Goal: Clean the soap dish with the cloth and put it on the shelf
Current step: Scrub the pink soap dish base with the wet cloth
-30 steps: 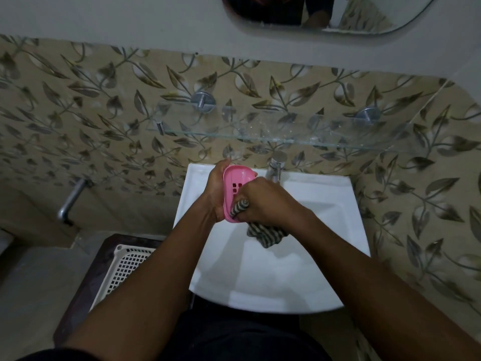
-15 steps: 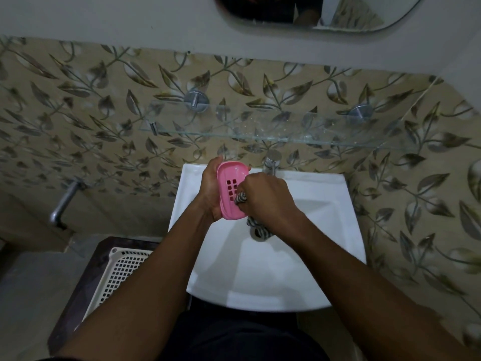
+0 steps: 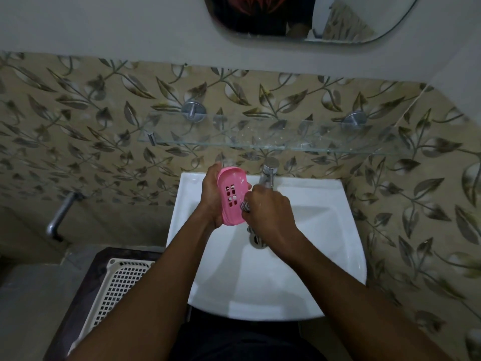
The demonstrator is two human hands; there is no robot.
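A pink soap dish [image 3: 232, 194] with square drain holes is held upright on its edge over the white sink [image 3: 325, 230]. My left hand [image 3: 211, 198] grips it from behind on the left. My right hand [image 3: 269, 213] holds a striped cloth [image 3: 245, 206], bunched and pressed against the dish's lower right edge; most of the cloth is hidden under the hand, with a bit hanging below. White smears show on the dish's inner face. The glass shelf [image 3: 338, 142] runs along the wall above the sink.
A chrome tap [image 3: 268, 173] stands behind my right hand at the sink's back rim. A white perforated basket [image 3: 117, 287] sits on a dark stool to the left. A metal pipe [image 3: 61, 214] juts from the left wall. A mirror [image 3: 351, 19] hangs above.
The cloth's hanging end has drawn up under my right hand. More of the dish's inner face and its holes now show. Both hands stay over the sink's back.
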